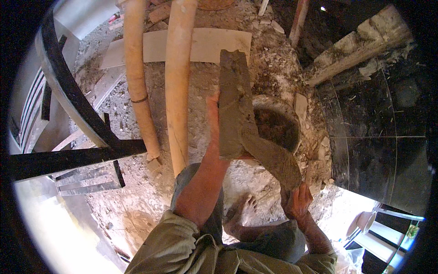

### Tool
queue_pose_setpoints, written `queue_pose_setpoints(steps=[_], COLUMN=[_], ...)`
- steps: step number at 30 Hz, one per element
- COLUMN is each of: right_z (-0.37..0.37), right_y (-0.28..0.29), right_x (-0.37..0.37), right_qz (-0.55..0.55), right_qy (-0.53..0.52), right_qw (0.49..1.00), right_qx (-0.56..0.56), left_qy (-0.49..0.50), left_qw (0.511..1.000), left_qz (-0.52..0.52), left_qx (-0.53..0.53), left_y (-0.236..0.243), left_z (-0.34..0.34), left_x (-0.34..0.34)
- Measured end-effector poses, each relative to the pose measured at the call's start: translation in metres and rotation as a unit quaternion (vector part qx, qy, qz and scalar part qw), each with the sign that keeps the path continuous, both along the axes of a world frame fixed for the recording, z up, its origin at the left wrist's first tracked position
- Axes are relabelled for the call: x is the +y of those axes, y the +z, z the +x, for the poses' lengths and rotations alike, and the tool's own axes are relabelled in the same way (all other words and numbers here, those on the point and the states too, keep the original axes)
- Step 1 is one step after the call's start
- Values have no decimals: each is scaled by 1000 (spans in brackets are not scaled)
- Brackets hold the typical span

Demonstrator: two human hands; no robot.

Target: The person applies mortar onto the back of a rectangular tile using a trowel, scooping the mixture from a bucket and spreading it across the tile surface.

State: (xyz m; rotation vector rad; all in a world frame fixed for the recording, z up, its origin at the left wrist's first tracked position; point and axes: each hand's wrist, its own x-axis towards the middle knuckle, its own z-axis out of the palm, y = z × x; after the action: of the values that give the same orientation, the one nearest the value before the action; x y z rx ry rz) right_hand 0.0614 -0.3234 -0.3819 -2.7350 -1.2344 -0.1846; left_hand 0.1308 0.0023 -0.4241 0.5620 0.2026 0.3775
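My left hand [213,106] supports a long, flat grey-brown slab [235,91] from beneath, its fingers showing along the slab's left edge. Wet-looking mortar coats the slab's upper face, and most of the hand is hidden under it. In my right hand [299,201], closed in a fist, is the narrow end of a trowel-like flat blade [276,162] smeared with the same grey mortar. The blade's broad end lies against the slab's lower right edge. Just beyond the blade stands a round, dark bucket-like container [277,123]; its contents are unclear.
Two thick pale poles [179,86] run across to the left, over a light board [207,44]. A black metal frame [82,153] stands at left. Dark panels [365,150] and a dusty beam [360,45] are at right. Rubble covers the ground around my bare foot [246,208].
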Motion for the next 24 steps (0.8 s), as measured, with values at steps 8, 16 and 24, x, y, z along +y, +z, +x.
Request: queue_pose_setpoints(steps=[8,16,24], right_z=[-6,-14,10], right_y=[-27,-32,-9], right_x=[-17,-45,-6], right_qz=[55,36,173], right_qy=[11,-7,-63], right_qw=[998,999,983], right_qx=[-22,-4,-13], left_qy=[-14,-74,-22], left_qw=[987,963,979], left_qz=[-159,-232,-193], left_qx=[-7,-113,-66], left_y=[15,-16,34], left_z=[-2,7,-1], left_x=[-9,6,-3])
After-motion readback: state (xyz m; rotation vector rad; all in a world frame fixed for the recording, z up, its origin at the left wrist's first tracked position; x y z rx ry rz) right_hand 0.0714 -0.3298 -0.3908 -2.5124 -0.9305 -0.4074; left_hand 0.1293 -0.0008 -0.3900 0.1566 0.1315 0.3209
